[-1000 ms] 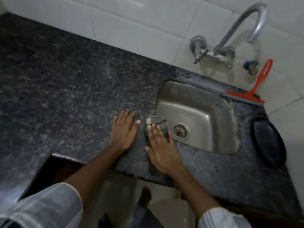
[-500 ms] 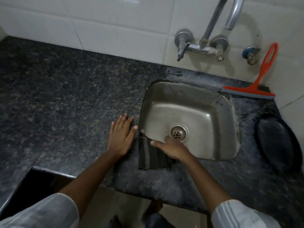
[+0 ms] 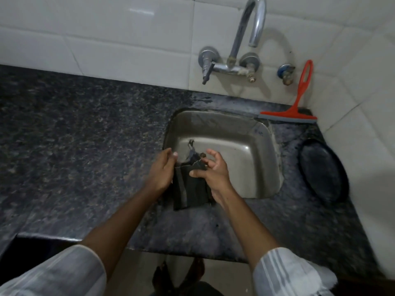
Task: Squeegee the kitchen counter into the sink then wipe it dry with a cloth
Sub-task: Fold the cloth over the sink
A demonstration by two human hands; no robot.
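Nearest to you are your two sleeves, both pale and striped, one at each lower corner, with your bare forearms reaching up from them over the front edge of the counter [image 3: 74,146]. Between the sleeves, below the counter edge, there is a dim patch of floor; what stands there is too dark to tell.

Your two hands meet at the near left corner of the sink [image 3: 245,133], and between them is the one cloth [image 3: 189,189] — dark, with faint paler stripes. Your left hand [image 3: 159,171] grips its left edge, thumb on top and fingers curled behind. Your right hand [image 3: 213,171] pinches the upper right part between thumb and lower fingers, while the index and middle fingers stand loosely spread above. The cloth hangs down from your hands over the sink's near rim and the wet strip of counter just in front; whether its lower edge touches the stone I cannot tell. A frayed corner sticks up between your hands, over the basin.

Further out lies the single steel basin. To its right, on the counter, sits one dark round pan [image 3: 322,171], well apart from your hands.

At the back right corner stands the one squeegee [image 3: 292,113] — red, its blade down on the counter behind the sink, its looped handle leaning against the white tiled wall [image 3: 106,39]. On that wall is one curved tap [image 3: 248,26] with two valve handles, and one small separate valve [image 3: 285,72] to its right.
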